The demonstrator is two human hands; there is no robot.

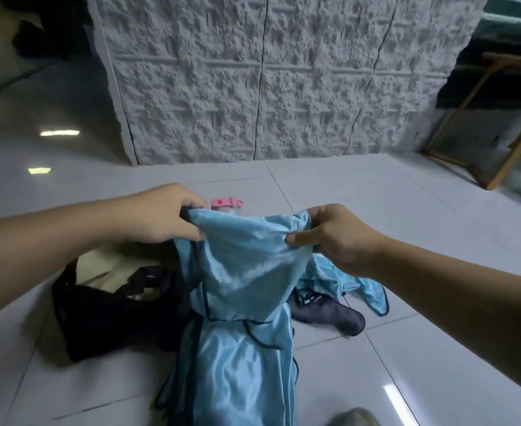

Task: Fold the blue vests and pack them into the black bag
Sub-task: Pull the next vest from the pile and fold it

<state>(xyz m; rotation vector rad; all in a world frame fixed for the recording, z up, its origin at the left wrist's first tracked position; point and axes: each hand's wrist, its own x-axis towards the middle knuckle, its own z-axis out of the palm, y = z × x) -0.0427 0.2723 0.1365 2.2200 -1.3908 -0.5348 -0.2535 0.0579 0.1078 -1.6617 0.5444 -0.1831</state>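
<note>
A shiny light-blue vest (247,272) with dark trim hangs in front of me above the floor. My left hand (164,213) grips its top left edge and my right hand (336,235) pinches its top right edge, so the cloth stretches between them. Its lower part drapes down to the tiles at the bottom of the view. More blue vest cloth (339,278) lies crumpled on the floor behind and to the right. The black bag (99,321) sits open on the floor to the left, showing a pale lining inside.
A dark shoe (333,315) lies on the tiles right of the hanging vest. A pink-capped item (227,204) stands behind my hands. A white textured wall panel (268,81) rises at the back, and a wooden frame (493,124) leans at the right.
</note>
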